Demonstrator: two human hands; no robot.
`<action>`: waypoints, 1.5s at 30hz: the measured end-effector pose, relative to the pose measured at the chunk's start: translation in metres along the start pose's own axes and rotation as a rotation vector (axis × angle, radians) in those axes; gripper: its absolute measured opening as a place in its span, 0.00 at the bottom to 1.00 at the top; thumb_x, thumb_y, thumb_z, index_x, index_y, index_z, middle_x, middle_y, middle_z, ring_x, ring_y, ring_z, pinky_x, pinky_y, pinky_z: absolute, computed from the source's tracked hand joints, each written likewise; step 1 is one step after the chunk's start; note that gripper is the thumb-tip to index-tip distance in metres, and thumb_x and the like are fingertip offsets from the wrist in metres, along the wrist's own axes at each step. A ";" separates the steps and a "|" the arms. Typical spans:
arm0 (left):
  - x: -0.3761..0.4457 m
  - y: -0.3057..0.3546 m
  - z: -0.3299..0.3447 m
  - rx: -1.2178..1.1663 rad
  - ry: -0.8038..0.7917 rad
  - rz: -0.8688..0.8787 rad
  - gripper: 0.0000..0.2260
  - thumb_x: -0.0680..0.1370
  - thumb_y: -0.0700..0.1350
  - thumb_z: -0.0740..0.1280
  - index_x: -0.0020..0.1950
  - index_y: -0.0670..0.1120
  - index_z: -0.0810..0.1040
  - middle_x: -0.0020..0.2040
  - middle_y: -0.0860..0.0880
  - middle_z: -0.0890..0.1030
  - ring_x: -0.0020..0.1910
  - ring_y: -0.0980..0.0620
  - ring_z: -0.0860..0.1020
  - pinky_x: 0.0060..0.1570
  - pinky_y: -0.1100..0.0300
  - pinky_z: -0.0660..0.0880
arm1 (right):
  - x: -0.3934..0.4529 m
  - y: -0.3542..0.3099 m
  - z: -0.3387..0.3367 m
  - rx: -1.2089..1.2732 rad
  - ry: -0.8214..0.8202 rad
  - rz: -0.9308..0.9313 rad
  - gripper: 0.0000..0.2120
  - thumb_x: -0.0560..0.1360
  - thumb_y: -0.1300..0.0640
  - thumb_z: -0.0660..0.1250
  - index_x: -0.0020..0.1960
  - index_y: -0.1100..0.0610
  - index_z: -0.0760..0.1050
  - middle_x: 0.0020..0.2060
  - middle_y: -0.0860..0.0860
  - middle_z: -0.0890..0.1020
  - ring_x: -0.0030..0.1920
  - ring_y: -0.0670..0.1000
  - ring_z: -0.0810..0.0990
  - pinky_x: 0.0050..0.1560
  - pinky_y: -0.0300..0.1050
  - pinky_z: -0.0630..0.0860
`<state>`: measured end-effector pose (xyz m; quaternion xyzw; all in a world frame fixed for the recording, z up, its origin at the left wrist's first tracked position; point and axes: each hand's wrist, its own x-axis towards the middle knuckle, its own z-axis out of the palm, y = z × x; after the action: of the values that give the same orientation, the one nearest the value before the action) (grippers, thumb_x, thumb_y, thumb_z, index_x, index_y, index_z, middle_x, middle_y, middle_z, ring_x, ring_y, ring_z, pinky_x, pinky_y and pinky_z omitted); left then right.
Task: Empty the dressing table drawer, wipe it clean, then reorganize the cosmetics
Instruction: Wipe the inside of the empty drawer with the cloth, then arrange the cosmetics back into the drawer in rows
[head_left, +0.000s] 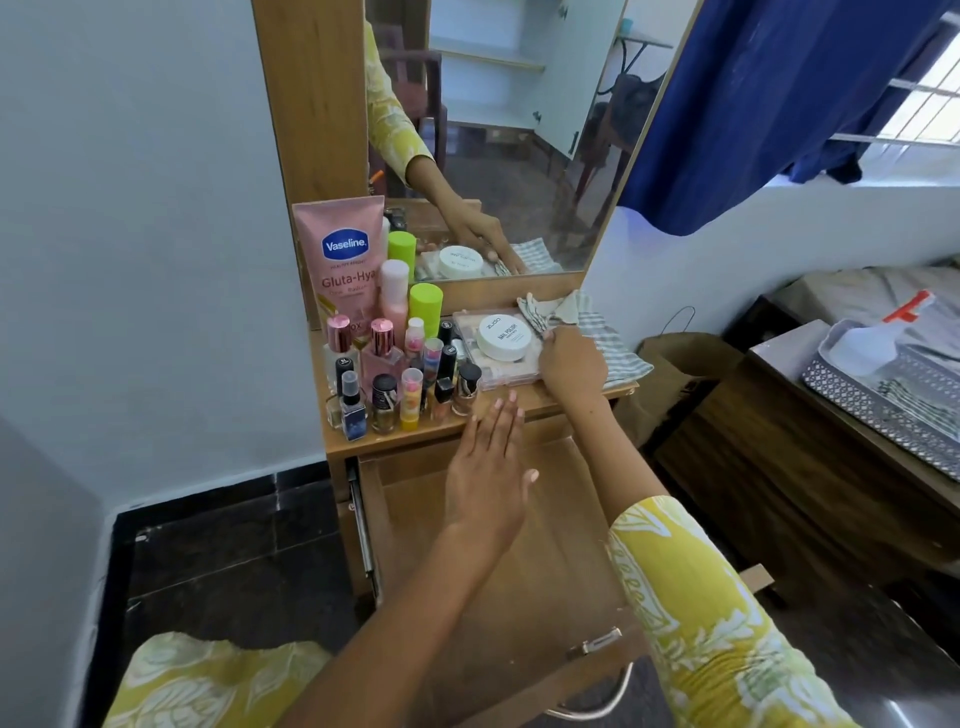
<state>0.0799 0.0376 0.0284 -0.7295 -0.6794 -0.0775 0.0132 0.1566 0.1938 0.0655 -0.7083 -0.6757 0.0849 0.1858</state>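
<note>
- The left hand (488, 467) hangs flat above the open drawer (519, 561), fingers straight and together, holding nothing.
- The right hand (571, 364) rests on the counter (415, 439), fingers curled on the edge of a clear flat case (483, 371) and the striped cloth (608, 338) beside it.
- A white round jar (503, 338) sits on the case, just left of the right hand.
- Small bottles (405, 384) and a pink Vaseline tube (345, 270) stand ahead and left of the left hand.

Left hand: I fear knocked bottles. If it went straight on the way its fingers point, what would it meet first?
Probably the dressing table's front edge, just right of the dark-capped bottle; the left hand may be higher, since depth is unclear.
</note>
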 end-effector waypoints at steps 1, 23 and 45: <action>0.000 0.000 0.001 0.000 0.000 -0.002 0.29 0.83 0.54 0.45 0.74 0.41 0.35 0.75 0.45 0.33 0.74 0.49 0.34 0.69 0.53 0.31 | -0.002 -0.001 0.001 0.003 0.002 0.006 0.16 0.82 0.55 0.52 0.59 0.63 0.73 0.57 0.60 0.78 0.57 0.60 0.77 0.49 0.48 0.70; -0.109 -0.056 -0.007 -0.354 0.323 -0.040 0.16 0.78 0.42 0.64 0.65 0.41 0.74 0.60 0.44 0.79 0.59 0.48 0.77 0.61 0.57 0.69 | -0.210 0.022 0.014 0.475 0.025 -0.274 0.06 0.77 0.62 0.65 0.49 0.56 0.80 0.39 0.47 0.83 0.38 0.44 0.80 0.41 0.35 0.75; -0.055 -0.124 -0.049 -0.286 0.647 -0.306 0.22 0.73 0.48 0.71 0.67 0.51 0.72 0.57 0.43 0.74 0.54 0.46 0.72 0.45 0.54 0.76 | -0.211 -0.031 0.043 0.657 0.113 -0.474 0.08 0.76 0.63 0.66 0.53 0.55 0.79 0.45 0.46 0.83 0.43 0.40 0.81 0.43 0.33 0.77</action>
<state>-0.0517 -0.0137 0.0590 -0.5518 -0.7236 -0.3988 0.1135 0.0963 -0.0077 0.0104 -0.4394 -0.7458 0.2119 0.4536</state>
